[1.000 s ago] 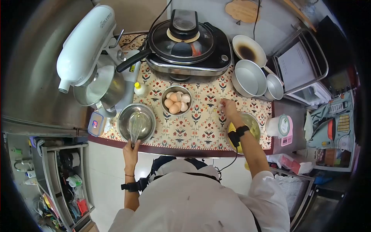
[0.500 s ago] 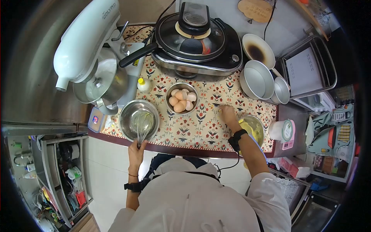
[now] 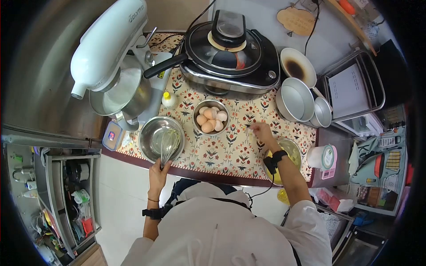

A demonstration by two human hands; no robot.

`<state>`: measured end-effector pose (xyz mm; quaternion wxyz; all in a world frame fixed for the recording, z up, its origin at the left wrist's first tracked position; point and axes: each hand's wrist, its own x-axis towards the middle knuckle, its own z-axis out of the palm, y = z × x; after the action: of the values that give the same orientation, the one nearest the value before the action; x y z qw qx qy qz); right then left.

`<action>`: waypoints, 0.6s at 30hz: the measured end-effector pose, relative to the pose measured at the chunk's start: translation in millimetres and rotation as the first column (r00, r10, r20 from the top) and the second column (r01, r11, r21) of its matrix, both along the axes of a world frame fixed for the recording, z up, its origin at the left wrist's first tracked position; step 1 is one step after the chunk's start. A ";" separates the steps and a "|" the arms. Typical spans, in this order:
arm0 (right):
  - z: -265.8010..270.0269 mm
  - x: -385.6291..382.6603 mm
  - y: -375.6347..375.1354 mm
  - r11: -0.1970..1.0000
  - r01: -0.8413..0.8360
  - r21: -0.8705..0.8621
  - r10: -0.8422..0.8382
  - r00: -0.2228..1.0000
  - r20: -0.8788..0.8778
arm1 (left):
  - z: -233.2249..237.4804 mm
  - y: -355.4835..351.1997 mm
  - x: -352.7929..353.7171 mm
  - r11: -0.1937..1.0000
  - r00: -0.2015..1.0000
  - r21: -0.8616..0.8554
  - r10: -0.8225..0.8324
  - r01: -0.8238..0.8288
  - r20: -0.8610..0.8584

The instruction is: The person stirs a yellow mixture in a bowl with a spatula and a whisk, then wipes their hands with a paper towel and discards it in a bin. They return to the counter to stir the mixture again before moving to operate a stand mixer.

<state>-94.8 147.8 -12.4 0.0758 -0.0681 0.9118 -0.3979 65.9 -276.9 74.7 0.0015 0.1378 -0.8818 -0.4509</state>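
My left hand (image 3: 157,176) is closed round the handle of a balloon whisk (image 3: 168,144), at the table's front edge. The whisk's wire end rests in a steel mixing bowl (image 3: 144,138). Over the patterned cloth, my right hand (image 3: 262,134) is held with its fingers pinched together; anything between them is too small to make out. Below my right wrist, partly hidden by the forearm, stands a bowl with yellow contents (image 3: 293,151). A smaller steel bowl (image 3: 195,120) between my hands holds several brown eggs or eggshells (image 3: 208,127).
A white stand mixer (image 3: 108,44) with a steel bowl stands at the back left, near a yellow-capped bottle (image 3: 169,100). A lidded electric cooker (image 3: 228,71) fills the back. Round pans (image 3: 296,99) and a white tub (image 3: 320,157) are at the right.
The camera view has shifted slightly. My right hand has turned a little and its pinched fingertips now show more clearly. My left hand still holds the whisk in the bowl.
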 end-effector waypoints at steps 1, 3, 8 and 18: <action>4.3 -7.5 -6.0 1.000 -0.018 0.023 0.018 0.999 -0.031 | -0.9 -1.0 2.4 1.000 1.000 -0.012 -0.002 0.002 0.001; 20.6 -18.8 -20.7 0.997 -0.045 0.069 0.047 0.998 -0.030 | 0.1 -1.2 6.9 1.000 1.000 -0.020 -0.003 0.003 -0.005; 3.0 -29.1 -33.4 0.956 -0.170 0.241 0.206 0.969 -0.135 | 5.9 0.6 12.1 0.999 0.999 0.005 0.032 -0.032 0.006; -0.9 -20.3 -18.5 0.853 -0.401 0.335 0.432 0.902 -0.020 | 6.2 1.5 17.6 0.997 0.997 0.005 0.074 -0.074 0.019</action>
<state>-115.0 129.3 -13.3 0.1272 -0.2691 0.9305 -0.2136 83.5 -275.4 80.9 0.0097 0.1748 -0.8748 -0.4518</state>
